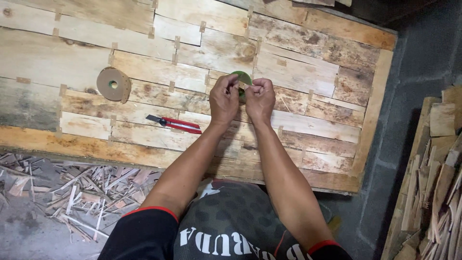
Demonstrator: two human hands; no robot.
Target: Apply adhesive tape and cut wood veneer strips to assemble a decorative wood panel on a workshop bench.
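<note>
My left hand [224, 98] and my right hand [260, 98] are close together over the middle of a sheet of pieced wood veneer [144, 72]. Both are closed on a small green tape roll [243, 77] held between them, and most of the roll is hidden by my fingers. A red utility knife [175, 124] lies on the veneer just left of my left forearm. Further left a brown paper tape roll [113, 84] rests on the sheet.
Small brown tape patches bridge the seams all over the veneer. Wood scraps [77, 192] litter the floor at lower left. A stack of thin wood pieces [435, 178] leans at the right edge, beside a grey concrete floor strip [409, 86].
</note>
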